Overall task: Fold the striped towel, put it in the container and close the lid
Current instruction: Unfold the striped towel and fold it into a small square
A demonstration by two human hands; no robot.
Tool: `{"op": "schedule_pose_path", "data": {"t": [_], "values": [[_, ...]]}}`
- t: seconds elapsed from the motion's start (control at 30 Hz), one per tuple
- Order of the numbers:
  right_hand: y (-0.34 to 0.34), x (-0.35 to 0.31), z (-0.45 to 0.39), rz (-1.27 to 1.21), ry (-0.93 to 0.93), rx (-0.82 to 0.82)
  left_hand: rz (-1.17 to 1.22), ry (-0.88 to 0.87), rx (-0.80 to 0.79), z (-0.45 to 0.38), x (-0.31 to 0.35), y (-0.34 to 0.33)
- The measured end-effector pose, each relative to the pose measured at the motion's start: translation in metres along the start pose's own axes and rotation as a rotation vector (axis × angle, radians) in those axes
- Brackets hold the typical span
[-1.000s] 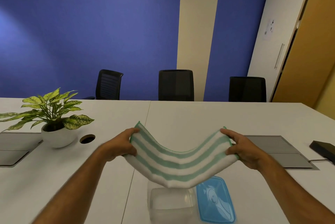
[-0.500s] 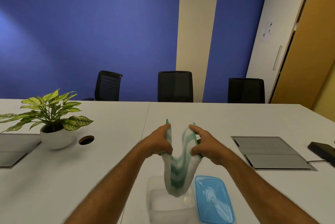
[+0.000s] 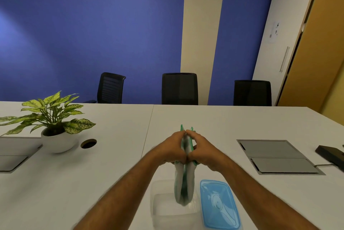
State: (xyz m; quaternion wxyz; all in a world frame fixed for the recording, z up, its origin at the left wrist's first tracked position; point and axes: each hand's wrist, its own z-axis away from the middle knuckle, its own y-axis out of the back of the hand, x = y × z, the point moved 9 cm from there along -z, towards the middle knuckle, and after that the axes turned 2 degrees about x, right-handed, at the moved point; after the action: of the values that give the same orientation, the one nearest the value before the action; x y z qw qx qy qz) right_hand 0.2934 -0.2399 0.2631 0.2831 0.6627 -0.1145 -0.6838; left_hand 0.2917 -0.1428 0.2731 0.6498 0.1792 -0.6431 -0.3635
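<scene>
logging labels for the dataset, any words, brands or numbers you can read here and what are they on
No text can be read anywhere.
The notice on the white wall: dark marks, too small and blurred to read.
The blue lid: a raised moulded shape only, no legible lettering.
The striped towel, clear container and white plant pot: no markings visible.

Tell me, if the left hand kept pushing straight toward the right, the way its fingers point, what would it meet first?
The towel. The left hand already presses one half of it, and the right hand presses back from the other side, so only cloth lies between them.
</scene>
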Motion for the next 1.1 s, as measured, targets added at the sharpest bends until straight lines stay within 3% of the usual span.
{"op": "schedule_pose_path", "data": {"t": [0.17,0.33,0.5,0.8,0.97,1.1], "values": [[-0.002,-0.004,0.004,0.058,-0.013,-0.01,0.045,-0.012,-0.052,0.003,0.001,-0.001],[-0.005,-0.01,0.008,-0.072,-0.006,-0.054,0.134,-0.02,-0.092,0.005,0.005,-0.001],[0.002,-0.009,0.004,-0.078,0.051,0.074,0.28,-0.012,-0.046,0.006,0.006,0.0],[0.018,0.001,-0.002,-0.009,0.116,0.309,0.017,-0.098,-0.002,0.009,0.009,0.002],[0.033,-0.003,0.001,0.326,0.21,0.438,-0.151,-0.241,-0.047,0.016,0.021,0.004],[0.029,-0.002,-0.004,0.272,0.301,0.283,-0.214,-0.361,-0.051,0.019,0.03,0.005]]}}
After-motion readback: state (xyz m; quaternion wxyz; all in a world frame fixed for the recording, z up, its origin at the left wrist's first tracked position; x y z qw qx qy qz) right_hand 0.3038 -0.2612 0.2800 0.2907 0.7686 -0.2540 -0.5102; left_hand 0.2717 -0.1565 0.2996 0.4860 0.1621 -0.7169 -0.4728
